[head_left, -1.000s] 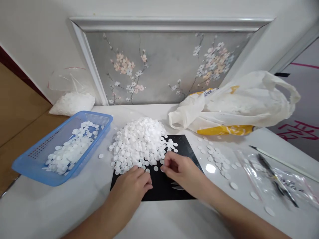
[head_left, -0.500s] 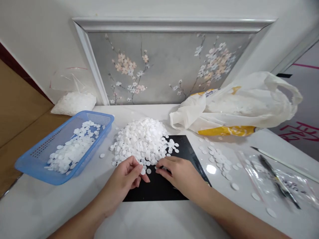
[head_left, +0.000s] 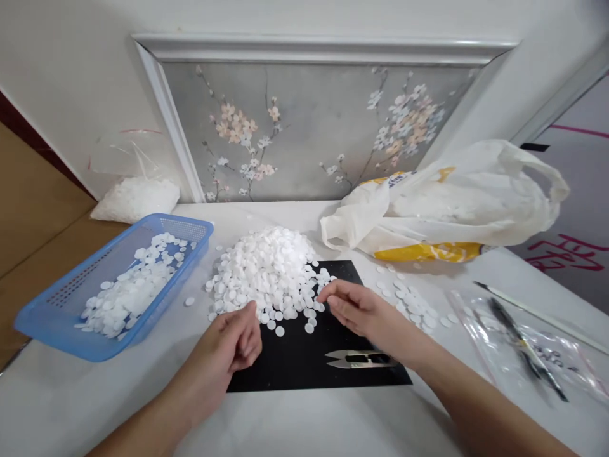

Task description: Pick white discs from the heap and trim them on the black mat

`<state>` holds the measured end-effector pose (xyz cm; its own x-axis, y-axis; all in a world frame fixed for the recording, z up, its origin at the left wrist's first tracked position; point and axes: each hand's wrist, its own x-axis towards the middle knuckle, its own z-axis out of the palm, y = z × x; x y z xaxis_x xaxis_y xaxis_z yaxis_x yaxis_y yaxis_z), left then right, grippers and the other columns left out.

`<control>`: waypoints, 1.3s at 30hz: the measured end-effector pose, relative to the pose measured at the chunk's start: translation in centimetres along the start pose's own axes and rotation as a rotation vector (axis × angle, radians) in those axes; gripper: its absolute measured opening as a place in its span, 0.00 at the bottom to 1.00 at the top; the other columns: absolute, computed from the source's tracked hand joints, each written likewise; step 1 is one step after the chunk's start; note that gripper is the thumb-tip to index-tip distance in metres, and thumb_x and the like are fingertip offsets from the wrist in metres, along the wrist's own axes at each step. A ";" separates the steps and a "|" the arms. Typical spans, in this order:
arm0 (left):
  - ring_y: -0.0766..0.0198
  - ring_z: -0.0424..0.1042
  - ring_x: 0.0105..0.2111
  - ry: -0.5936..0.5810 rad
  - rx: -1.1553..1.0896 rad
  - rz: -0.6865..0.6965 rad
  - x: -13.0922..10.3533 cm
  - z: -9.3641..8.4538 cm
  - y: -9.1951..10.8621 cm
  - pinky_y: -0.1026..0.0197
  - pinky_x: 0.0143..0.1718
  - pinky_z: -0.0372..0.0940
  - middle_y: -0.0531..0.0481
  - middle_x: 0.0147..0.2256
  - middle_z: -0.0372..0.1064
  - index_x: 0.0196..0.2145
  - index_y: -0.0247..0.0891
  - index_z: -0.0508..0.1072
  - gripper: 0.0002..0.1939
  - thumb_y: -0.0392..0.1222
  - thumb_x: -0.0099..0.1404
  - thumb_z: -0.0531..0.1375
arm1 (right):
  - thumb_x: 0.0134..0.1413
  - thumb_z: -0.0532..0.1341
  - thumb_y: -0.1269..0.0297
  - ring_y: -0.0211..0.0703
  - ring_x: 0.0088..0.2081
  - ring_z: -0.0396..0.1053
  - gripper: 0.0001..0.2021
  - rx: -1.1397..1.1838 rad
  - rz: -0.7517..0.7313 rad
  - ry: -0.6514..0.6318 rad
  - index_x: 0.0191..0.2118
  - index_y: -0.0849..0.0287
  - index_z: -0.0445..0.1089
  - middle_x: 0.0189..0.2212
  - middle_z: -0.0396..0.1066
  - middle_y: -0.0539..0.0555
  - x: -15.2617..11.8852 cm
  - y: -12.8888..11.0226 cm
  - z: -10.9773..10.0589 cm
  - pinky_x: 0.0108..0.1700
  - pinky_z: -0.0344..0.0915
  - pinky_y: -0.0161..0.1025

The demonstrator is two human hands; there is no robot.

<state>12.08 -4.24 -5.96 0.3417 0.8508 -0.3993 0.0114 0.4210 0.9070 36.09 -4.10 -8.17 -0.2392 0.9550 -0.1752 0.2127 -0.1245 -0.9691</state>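
A heap of small white discs (head_left: 266, 263) lies on the table and over the back left of a black mat (head_left: 295, 365). At the heap's front left edge is my left hand (head_left: 238, 339), its fingers curled together; what they hold, if anything, is hidden. My right hand (head_left: 354, 308) hovers over the right part of the mat, thumb and fingers apart, with no disc visible between them. Small metal thread snips (head_left: 359, 360) lie on the mat in front of my right hand.
On the left stands a blue basket (head_left: 190, 254) with white discs, a filled clear bag (head_left: 136, 198) behind it. A white plastic bag (head_left: 451, 203) lies at the back right. Loose discs (head_left: 413, 301), a pen (head_left: 528, 349) and clear bags (head_left: 490, 355) lie on the right.
My right hand has moved right and up, off the discs at the heap's front edge, and its fingers have opened. The snips have come into view. My left hand's fingers have curled in.
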 end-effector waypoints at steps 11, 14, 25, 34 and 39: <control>0.64 0.64 0.24 0.169 1.253 0.335 0.1 0.3 -1.7 0.64 0.26 0.51 0.57 0.24 0.64 0.40 0.47 0.71 0.07 0.41 0.64 0.55 | 0.59 0.56 0.70 0.38 0.30 0.70 0.08 -0.786 -0.367 -0.094 0.33 0.57 0.72 0.31 0.74 0.51 0.6 0.5 1.7 0.34 0.61 0.34; 0.61 0.70 0.30 0.146 1.455 0.468 0.7 0.4 -2.2 0.63 0.28 0.54 0.54 0.30 0.72 0.38 0.45 0.73 0.07 0.39 0.66 0.55 | 0.58 0.56 0.68 0.35 0.23 0.61 0.07 -0.637 -0.212 -0.005 0.30 0.57 0.70 0.21 0.65 0.46 0.5 0.3 2.3 0.26 0.55 0.33; 0.66 0.66 0.24 0.187 1.563 0.669 1.4 0.7 -2.1 0.64 0.25 0.55 0.54 0.24 0.66 0.26 0.38 0.69 0.13 0.31 0.64 0.50 | 0.51 0.60 0.59 0.28 0.17 0.39 0.09 0.120 0.163 0.012 0.27 0.58 0.62 0.17 0.48 0.40 0.5 0.0 2.8 0.18 0.38 0.31; 0.65 0.60 0.20 0.181 1.042 0.344 0.3 0.1 -0.7 0.64 0.24 0.50 0.58 0.19 0.59 0.34 0.44 0.70 0.15 0.47 0.69 0.46 | 0.58 0.53 0.49 0.32 0.18 0.46 0.19 0.010 0.022 0.068 0.23 0.57 0.57 0.17 0.50 0.43 0.4 -0.2 0.1 0.20 0.43 0.32; 0.65 0.54 0.17 0.271 1.053 0.309 0.2 -0.9 0.0 0.64 0.22 0.46 0.59 0.16 0.53 0.34 0.46 0.72 0.10 0.46 0.66 0.52 | 0.50 0.62 0.62 0.34 0.18 0.53 0.07 -0.600 0.006 0.089 0.26 0.55 0.65 0.15 0.56 0.43 0.2 0.2 1.0 0.22 0.47 0.32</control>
<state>11.30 -3.84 -6.17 0.2530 0.9667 -0.0382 0.7917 -0.1841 0.5825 35.08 -4.18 -8.56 -0.1612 0.9769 -0.1402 0.7173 0.0185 -0.6965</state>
